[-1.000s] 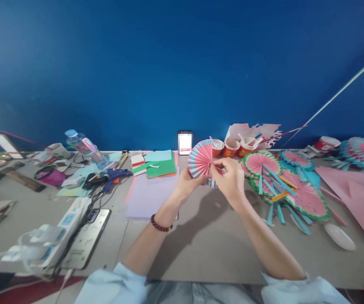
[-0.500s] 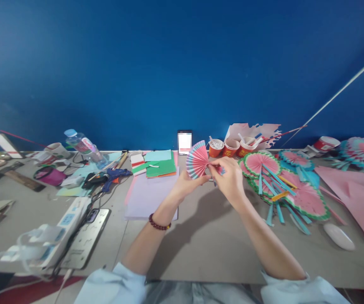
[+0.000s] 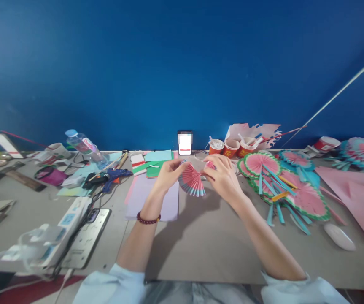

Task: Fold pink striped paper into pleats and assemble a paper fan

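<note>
A pleated paper fan [image 3: 193, 180], pink with a blue-grey edge, is held up above the middle of the table. Its left section is spread downward, with my left hand [image 3: 169, 174] pinching the upper left edge. My right hand [image 3: 222, 176] grips the narrow centre and the right section, and its fingers cover most of that part. To the right of my right hand lie finished-looking pink paper fans with green scalloped rims [image 3: 262, 164], with blue paper strips hanging from them.
Lilac paper sheets [image 3: 153, 198] lie left of centre. A propped phone [image 3: 185, 142] and red paper cups [image 3: 231, 147] stand by the blue wall. A hot glue gun [image 3: 114, 177], a power strip [image 3: 68, 226] and a bottle [image 3: 85, 145] are on the left, a white mouse [image 3: 339, 237] on the right.
The fan's spread section has swung from pointing up-left to pointing down. My left hand has moved left and up to its edge; my right hand has shifted slightly and keeps hold of the centre.
</note>
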A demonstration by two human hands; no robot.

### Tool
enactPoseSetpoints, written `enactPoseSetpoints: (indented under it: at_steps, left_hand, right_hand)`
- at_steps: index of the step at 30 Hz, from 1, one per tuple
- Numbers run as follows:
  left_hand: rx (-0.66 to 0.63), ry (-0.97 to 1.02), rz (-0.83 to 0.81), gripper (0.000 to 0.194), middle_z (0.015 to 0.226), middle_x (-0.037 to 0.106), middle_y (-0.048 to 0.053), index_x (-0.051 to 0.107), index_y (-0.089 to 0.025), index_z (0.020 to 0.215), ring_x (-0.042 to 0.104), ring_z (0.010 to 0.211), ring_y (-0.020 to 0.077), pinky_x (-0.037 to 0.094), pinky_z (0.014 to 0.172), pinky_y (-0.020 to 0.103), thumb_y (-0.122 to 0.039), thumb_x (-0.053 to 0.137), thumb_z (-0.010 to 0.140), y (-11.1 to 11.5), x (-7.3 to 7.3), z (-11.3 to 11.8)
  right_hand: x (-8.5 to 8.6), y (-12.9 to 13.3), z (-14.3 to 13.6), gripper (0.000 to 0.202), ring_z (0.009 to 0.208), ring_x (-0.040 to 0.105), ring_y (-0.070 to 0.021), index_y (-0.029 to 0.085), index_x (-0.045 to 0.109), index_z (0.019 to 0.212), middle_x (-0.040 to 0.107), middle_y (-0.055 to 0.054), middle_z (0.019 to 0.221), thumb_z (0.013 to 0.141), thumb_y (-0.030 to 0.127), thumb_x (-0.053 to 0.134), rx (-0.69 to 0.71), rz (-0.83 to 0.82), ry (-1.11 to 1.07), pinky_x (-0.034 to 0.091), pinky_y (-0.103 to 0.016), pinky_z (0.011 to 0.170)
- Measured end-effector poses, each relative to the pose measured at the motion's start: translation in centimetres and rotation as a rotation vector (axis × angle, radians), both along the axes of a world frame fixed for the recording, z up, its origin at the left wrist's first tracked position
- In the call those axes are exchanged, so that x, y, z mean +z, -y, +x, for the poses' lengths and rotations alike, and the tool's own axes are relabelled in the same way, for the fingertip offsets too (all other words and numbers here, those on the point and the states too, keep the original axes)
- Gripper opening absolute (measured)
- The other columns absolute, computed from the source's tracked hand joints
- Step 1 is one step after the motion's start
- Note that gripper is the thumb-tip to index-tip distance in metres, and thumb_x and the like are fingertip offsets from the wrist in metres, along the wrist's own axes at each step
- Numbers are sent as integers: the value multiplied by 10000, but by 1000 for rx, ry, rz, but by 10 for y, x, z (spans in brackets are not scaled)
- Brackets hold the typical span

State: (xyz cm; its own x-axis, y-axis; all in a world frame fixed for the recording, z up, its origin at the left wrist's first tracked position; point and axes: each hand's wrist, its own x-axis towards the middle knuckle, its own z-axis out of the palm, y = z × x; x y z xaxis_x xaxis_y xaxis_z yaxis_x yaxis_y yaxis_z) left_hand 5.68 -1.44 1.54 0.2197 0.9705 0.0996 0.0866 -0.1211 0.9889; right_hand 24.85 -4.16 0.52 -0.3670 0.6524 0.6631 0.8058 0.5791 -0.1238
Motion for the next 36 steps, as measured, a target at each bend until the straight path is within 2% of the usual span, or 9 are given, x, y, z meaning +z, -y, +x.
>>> enactPoseSetpoints:
  at_steps: [4, 8, 15, 21, 24, 27, 30, 33, 36]
  left_hand:
    - [-1, -52, -42, 350, 572, 519, -25, 619, -119, 661, 441, 558, 89, 322, 537, 202, -463, 640, 719, 0, 1, 0]
    - [-55, -166, -22, 360, 535, 448, -36, 615, -123, 649, 399, 533, 85, 289, 513, 205, -474, 615, 728, -1, 0, -5]
    - [-183, -308, 17, 349, 510, 424, -35, 634, -132, 680, 358, 493, 84, 277, 482, 212, -462, 556, 761, -1, 3, -9]
    - [-418, -374, 67, 300, 534, 482, -28, 669, -141, 742, 353, 495, 84, 271, 462, 208, -394, 517, 794, -2, 1, -15]
    - [-485, -393, 87, 258, 542, 497, -27, 663, -143, 707, 381, 525, 93, 300, 479, 206, -354, 533, 778, -5, -4, -17]
    - [-491, -420, 63, 258, 551, 475, -29, 640, -149, 684, 382, 545, 99, 312, 506, 214, -366, 533, 771, -8, -6, -17]
    - [-450, -388, 29, 304, 549, 431, -31, 611, -152, 677, 350, 533, 97, 284, 505, 225, -424, 527, 783, -9, -6, -20]
    - [-367, -339, 14, 373, 533, 369, -37, 533, -161, 592, 314, 512, 93, 255, 498, 235, -469, 513, 802, -11, -6, -25]
    - [-271, -331, 13, 383, 555, 395, -31, 503, -170, 577, 362, 538, 104, 300, 527, 241, -477, 519, 805, -15, -7, -31]
  right_hand:
    - [1, 6, -6, 197, 1236, 373, -266, 231, 677, 734, 514, -63, 1274, 841, 142, 537, 81, -12, 116, 380, -461, 986]
    - [2, 12, -10, 251, 1279, 325, -259, 223, 674, 731, 459, -50, 1344, 843, 85, 497, 138, -1, 176, 365, -465, 1013]
    - [4, 16, -11, 295, 1270, 331, -253, 221, 677, 742, 440, -36, 1374, 815, 24, 471, 208, -65, 202, 387, -477, 976]
    - [6, 21, -16, 222, 1278, 332, -260, 236, 703, 744, 430, -23, 1401, 800, 73, 563, 324, -191, 188, 376, -478, 983]
    - [8, 25, -20, 207, 1286, 328, -260, 237, 709, 765, 419, -18, 1413, 806, 87, 573, 364, -217, 212, 372, -468, 994]
    - [9, 26, -21, 174, 1278, 343, -256, 232, 703, 761, 421, -22, 1411, 803, 103, 594, 356, -210, 227, 372, -448, 996]
    - [8, 23, -18, 127, 1242, 384, -257, 217, 691, 751, 487, -50, 1343, 802, 130, 615, 304, -199, 225, 387, -435, 972]
    - [6, 16, -12, 115, 1186, 439, -248, 202, 684, 750, 554, -68, 1241, 820, 157, 605, 233, -214, 199, 407, -426, 944]
    - [1, 7, -7, 115, 1117, 487, -239, 193, 686, 745, 585, -79, 1170, 822, 164, 605, 181, -242, 162, 418, -417, 915]
